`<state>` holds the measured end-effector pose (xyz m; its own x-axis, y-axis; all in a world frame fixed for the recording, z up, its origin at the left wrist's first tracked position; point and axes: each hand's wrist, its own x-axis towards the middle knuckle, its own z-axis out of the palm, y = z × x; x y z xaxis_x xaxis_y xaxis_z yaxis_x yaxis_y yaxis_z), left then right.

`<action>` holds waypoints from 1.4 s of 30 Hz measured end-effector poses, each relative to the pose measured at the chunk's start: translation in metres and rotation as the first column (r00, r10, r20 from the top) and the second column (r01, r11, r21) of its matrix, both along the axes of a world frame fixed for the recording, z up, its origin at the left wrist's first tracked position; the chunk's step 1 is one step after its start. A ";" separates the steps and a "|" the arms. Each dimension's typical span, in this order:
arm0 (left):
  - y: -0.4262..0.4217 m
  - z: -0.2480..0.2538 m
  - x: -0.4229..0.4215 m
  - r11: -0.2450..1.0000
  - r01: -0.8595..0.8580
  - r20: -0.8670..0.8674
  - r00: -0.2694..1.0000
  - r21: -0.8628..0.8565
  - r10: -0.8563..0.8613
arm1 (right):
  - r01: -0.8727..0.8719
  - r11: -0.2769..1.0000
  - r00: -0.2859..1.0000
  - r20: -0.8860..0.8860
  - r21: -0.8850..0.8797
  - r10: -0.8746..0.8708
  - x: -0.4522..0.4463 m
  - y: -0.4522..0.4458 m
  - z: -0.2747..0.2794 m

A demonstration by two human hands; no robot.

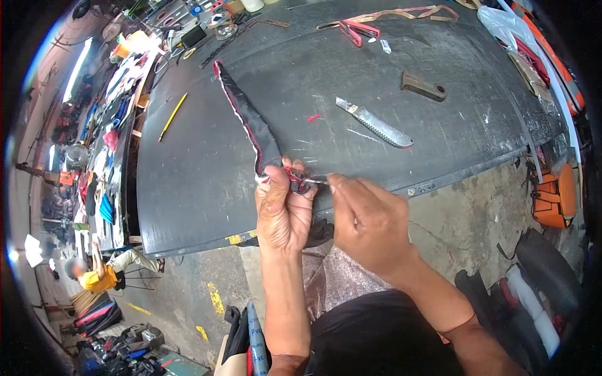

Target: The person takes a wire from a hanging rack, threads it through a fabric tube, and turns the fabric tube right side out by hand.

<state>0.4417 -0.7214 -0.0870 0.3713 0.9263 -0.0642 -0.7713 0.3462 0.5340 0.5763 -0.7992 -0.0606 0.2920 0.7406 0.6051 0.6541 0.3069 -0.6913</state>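
Observation:
A long black fabric strip (251, 119) with red and white edging lies slantwise on the dark table, its lower end raised at the near edge. My left hand (282, 207) is closed on that end, thumb on top, where red material bunches up. Beside it, my right hand (370, 219) pinches a thin, light-coloured tool (318, 182) whose tip reaches the bunched end. The tool's exact kind is too small to tell. Further up the table lies a knife-like tool (379, 126) with a serrated edge, and a small red scrap (313, 118) is left of it.
On the dark table (200, 188) are a yellow pencil (173, 116), a metal piece (424, 86) and red-handled scissors (351, 31). An orange bag (555, 197) stands at the right. A person in yellow (97, 277) is at the lower left. Fabric rolls (533, 307) lie lower right.

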 end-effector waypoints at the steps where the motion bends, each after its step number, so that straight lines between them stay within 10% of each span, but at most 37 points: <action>1: 0.001 -0.002 0.000 1.000 0.001 -0.001 1.000 -0.002 -0.001 | 0.001 1.000 1.000 -0.001 -0.002 -0.001 -0.002 -0.001 0.001; 9: 0.002 -0.004 0.006 0.990 -0.068 0.084 0.993 -0.124 0.079 | -0.155 0.983 0.986 -0.076 -0.100 0.148 -0.005 0.001 0.002; 16: 0.005 -0.001 0.006 0.991 0.066 0.138 0.989 -0.115 -0.050 | -0.651 0.743 0.454 -0.864 -0.156 0.217 -0.011 -0.026 0.002; 21: 0.008 0.003 -0.005 0.986 0.127 0.205 0.973 -0.105 -0.104 | -0.646 0.737 0.443 -0.884 -0.200 0.147 -0.008 -0.036 0.006; 28: 0.004 0.018 -0.005 0.989 -0.022 -0.185 0.983 -0.145 -0.005 | -0.589 0.770 0.669 -0.684 -0.247 0.291 -0.018 -0.032 0.003; 42: 0.003 0.024 -0.009 0.998 0.054 -0.325 0.944 -0.012 -0.055 | -0.720 0.685 0.451 -0.825 -0.112 0.340 -0.018 -0.019 -0.011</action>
